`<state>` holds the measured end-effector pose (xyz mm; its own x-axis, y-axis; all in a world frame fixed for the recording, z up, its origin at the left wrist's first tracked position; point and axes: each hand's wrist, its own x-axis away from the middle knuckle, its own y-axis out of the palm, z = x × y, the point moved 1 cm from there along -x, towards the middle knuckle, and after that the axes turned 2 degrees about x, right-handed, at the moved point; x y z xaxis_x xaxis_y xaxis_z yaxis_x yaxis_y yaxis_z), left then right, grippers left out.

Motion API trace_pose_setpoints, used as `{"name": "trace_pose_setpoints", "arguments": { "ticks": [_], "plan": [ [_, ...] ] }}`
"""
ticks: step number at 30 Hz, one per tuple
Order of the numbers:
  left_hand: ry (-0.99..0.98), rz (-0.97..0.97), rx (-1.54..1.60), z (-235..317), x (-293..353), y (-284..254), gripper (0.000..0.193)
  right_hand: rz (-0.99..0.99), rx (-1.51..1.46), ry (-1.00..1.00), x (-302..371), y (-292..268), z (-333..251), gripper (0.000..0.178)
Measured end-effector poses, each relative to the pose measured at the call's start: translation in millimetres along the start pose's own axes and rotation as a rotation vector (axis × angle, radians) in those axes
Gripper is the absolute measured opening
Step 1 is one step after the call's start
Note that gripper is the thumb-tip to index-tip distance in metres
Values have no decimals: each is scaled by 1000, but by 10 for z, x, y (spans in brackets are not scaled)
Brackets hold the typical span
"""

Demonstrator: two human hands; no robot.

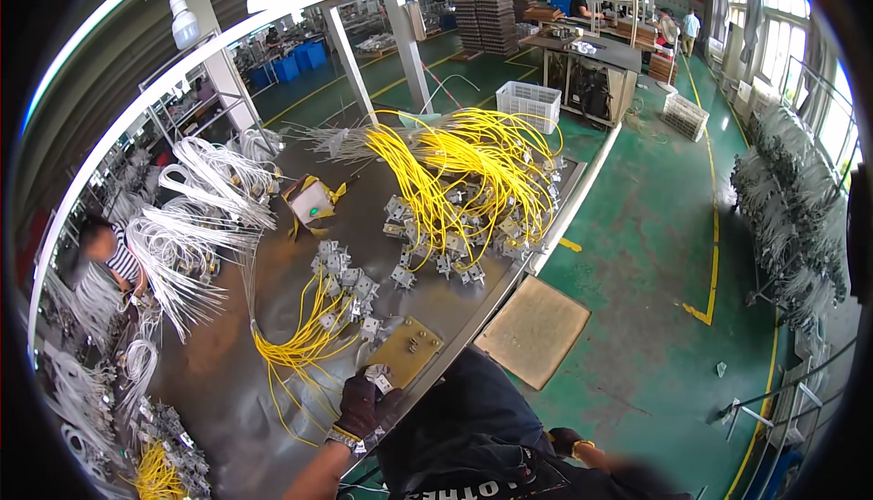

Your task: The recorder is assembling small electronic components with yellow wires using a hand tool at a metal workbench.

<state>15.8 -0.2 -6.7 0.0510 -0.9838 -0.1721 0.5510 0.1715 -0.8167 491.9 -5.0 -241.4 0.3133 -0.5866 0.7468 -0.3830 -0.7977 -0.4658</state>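
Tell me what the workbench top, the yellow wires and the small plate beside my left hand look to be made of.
Workbench top: likely sheet metal, dull grey with soft glare. Yellow wires: glossy plastic insulation, probably, bending in loose loops. Small plate: flat, matte tan; fibreboard or brass-coloured metal, unclear.

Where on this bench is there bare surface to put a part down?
Bare metal lies on the table left of the left hand, between the near yellow wire loops and the white wire bundles. A smaller patch sits around the open box. The far end under the big yellow harness pile is crowded.
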Motion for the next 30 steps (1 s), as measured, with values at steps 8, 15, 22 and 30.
{"name": "trace_pose_setpoints", "arguments": {
  "ticks": [8,15,22,30],
  "plan": [
    [53,56,-4,-45,3,34,65,-72,-81,101,-163,-146,82,32],
    [-37,-26,51,49,-5,-40,53,-61,-78,115,-115,-138,15,32],
    [-19,22,101,52,-1,-53,50,-66,-27,89,41,-163,-146,33],
    [143,110,208,1,24,-48,43,113,-209,26,-50,-283,-178,29]
  ]
}}
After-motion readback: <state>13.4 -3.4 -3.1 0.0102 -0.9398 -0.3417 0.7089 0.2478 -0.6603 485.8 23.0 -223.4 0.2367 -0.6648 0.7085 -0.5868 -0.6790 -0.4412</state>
